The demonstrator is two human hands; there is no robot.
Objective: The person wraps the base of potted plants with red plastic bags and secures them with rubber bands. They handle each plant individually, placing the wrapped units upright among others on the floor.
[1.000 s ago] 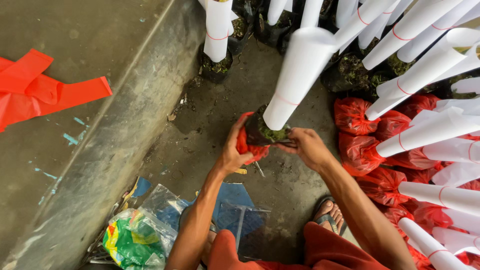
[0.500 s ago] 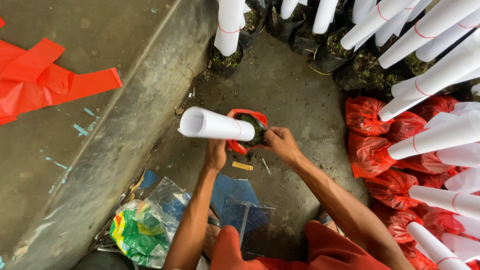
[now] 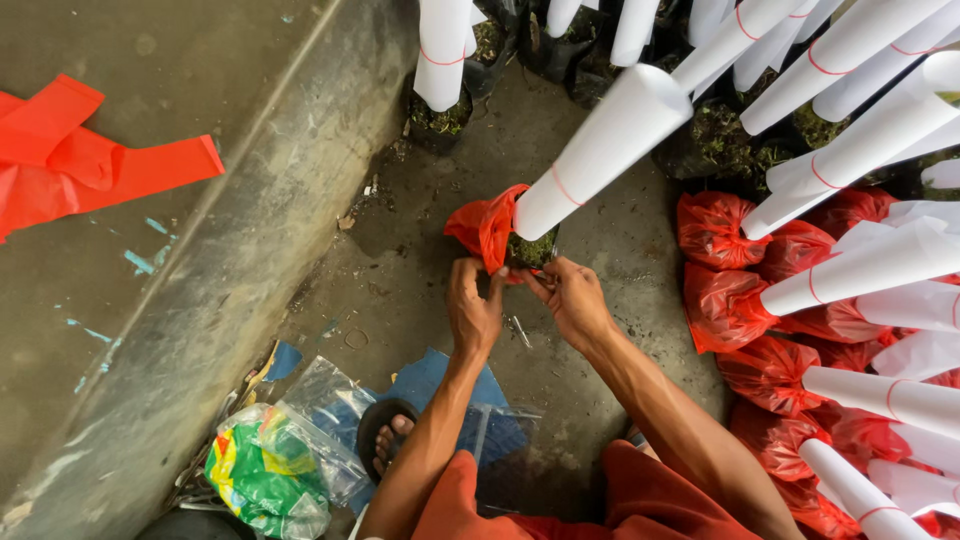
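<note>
Both hands, left [image 3: 473, 312] and right [image 3: 570, 300], pinching the red plastic bag [image 3: 487, 228] around a white paper-wrapped potted plant [image 3: 598, 150].

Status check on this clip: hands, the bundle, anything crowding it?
Left hand and right hand both pinching the red plastic bag at the pot's base. White paper tube sticks up, tilted. Red-bagged pots stacked close on the right; concrete floor around it.

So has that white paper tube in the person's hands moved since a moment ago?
Yes. The white paper tube pointed left toward the concrete ledge half a second ago; now it leans up and right, toward the wrapped rows.
</note>
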